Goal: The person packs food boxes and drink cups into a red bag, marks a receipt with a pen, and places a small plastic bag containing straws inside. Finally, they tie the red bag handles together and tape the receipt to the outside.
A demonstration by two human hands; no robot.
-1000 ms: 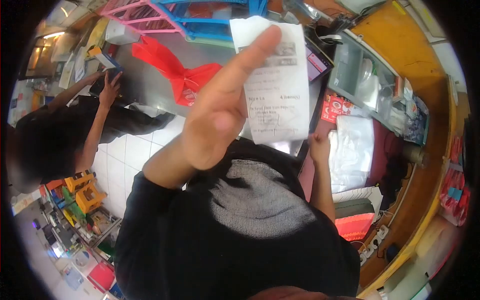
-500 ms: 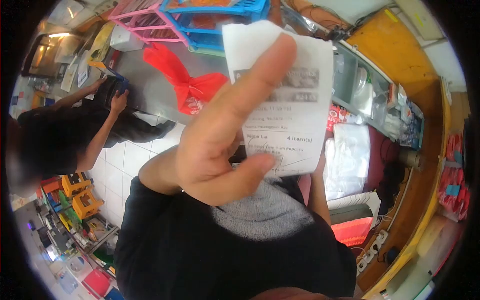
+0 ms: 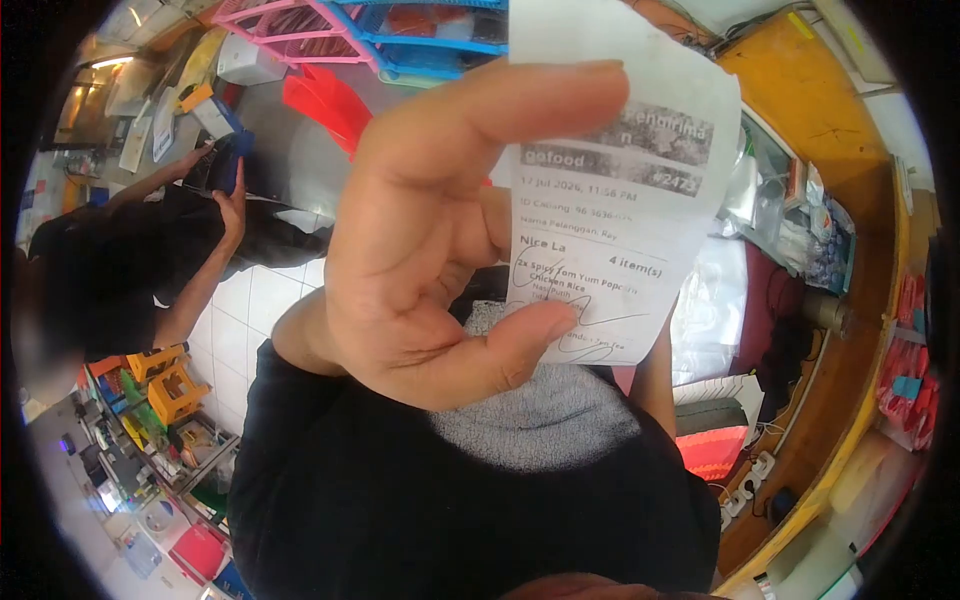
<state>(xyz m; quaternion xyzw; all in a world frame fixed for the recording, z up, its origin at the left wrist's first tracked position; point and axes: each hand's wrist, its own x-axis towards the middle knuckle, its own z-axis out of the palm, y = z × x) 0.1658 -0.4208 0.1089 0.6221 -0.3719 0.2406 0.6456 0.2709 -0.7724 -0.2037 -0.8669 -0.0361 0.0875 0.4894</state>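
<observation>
A white printed receipt (image 3: 600, 225) with "gofood" and a handwritten scribble faces me, close up. My left hand (image 3: 420, 240) holds it, closed, with its index finger stretched across the upper part and its thumb over the lower left. The other fingers bend behind the paper. Of my right arm only the forearm (image 3: 657, 385) shows, running up behind the receipt; that hand is hidden. Beyond my left hand lies a red bag (image 3: 330, 105), partly covered by the fingers, on a grey metal table (image 3: 270, 125).
Pink (image 3: 300, 35) and blue stacked trays (image 3: 430, 55) stand on the table. At left, a person (image 3: 110, 270) holds a dark blue-and-black item (image 3: 228, 165). Clear plastic bags (image 3: 708, 310) lie on the right, near a power strip (image 3: 748, 485). Yellow stools (image 3: 178, 392) stand lower left.
The receipt and my left hand have shifted right, and the print is sharper. My index finger lies flatter, uncovering more of the header. The hand now hides more of the red bag.
</observation>
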